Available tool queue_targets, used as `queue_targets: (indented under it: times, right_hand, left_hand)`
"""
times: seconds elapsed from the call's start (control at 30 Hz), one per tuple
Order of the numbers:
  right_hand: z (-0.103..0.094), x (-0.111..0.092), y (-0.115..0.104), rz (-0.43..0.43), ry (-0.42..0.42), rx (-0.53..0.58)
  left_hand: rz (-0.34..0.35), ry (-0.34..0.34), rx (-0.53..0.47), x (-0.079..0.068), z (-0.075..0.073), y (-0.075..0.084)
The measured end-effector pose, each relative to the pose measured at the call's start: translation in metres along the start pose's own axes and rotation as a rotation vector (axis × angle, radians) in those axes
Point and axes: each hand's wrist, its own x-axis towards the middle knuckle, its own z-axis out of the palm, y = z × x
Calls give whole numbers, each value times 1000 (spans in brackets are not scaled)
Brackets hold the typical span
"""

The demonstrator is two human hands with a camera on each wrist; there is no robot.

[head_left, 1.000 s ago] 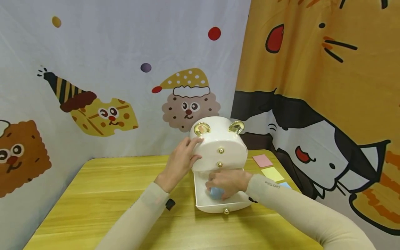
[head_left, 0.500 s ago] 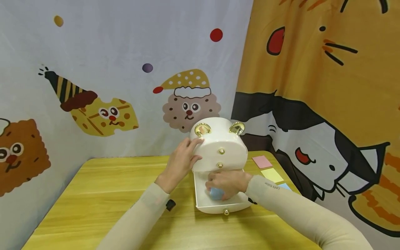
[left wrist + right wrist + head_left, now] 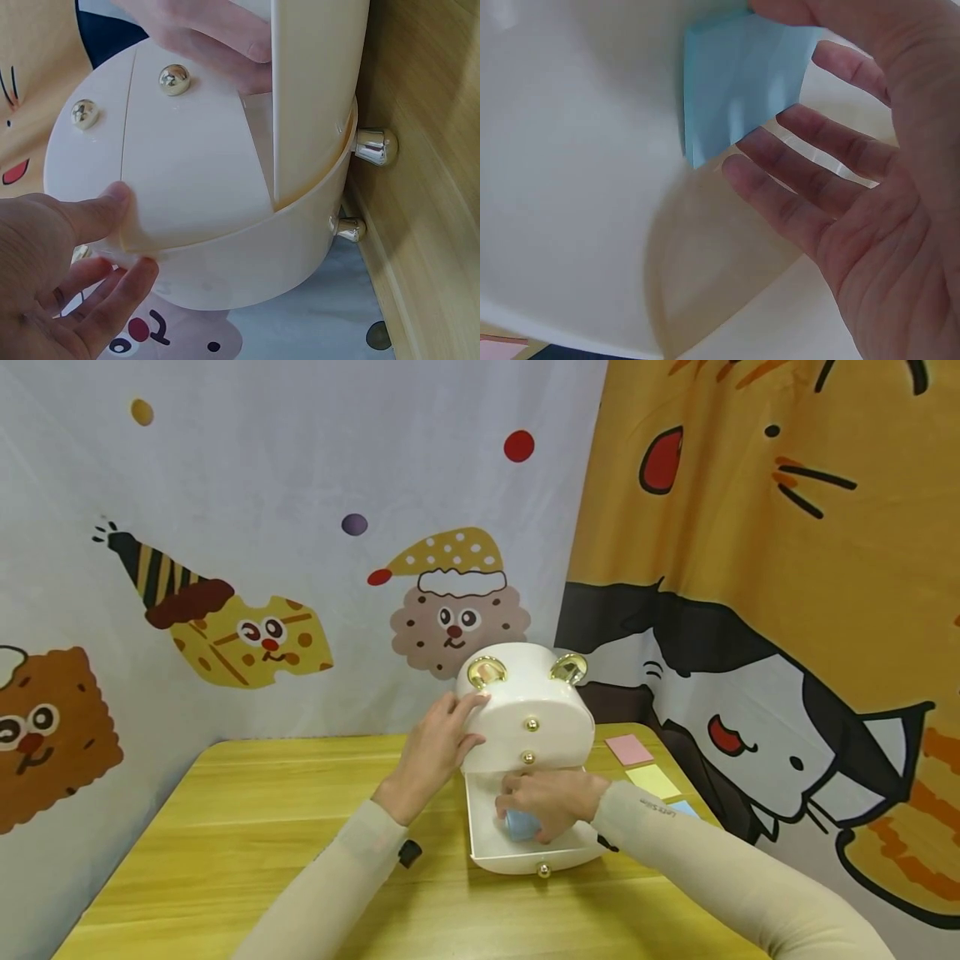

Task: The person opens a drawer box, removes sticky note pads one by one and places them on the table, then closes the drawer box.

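A white drawer box [image 3: 525, 710] with gold ears and round gold knobs stands at the table's far side. Its bottom drawer [image 3: 487, 846] is pulled out. My left hand [image 3: 433, 750] rests on the box's left side, thumb on the front and fingers along the curved side. Inside the drawer, my right hand [image 3: 551, 802] holds a blue sticky note pad [image 3: 522, 824]. In the right wrist view, the thumb is at one edge of the pad [image 3: 742, 82] and fingertips at the opposite edge. Part of the pad is hidden by the hand.
Pink [image 3: 629, 748], yellow [image 3: 653, 780] and blue [image 3: 684, 807] sticky note pads lie in a row on the wooden table [image 3: 300, 827], right of the box. The blue one is partly behind the right sleeve. A printed curtain [image 3: 285, 460] hangs behind the table.
The right hand and the blue pad have shifted very slightly within the drawer, and the pad looks a little more tilted. The left hand stays on the box.
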Motion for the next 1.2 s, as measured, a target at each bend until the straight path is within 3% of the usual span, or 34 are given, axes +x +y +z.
queue_targets:
  times: [1.2]
  right_hand:
    - [-27, -27, -6, 20, 116, 168]
  left_hand:
    - [-3, -9, -3, -1, -1, 2]
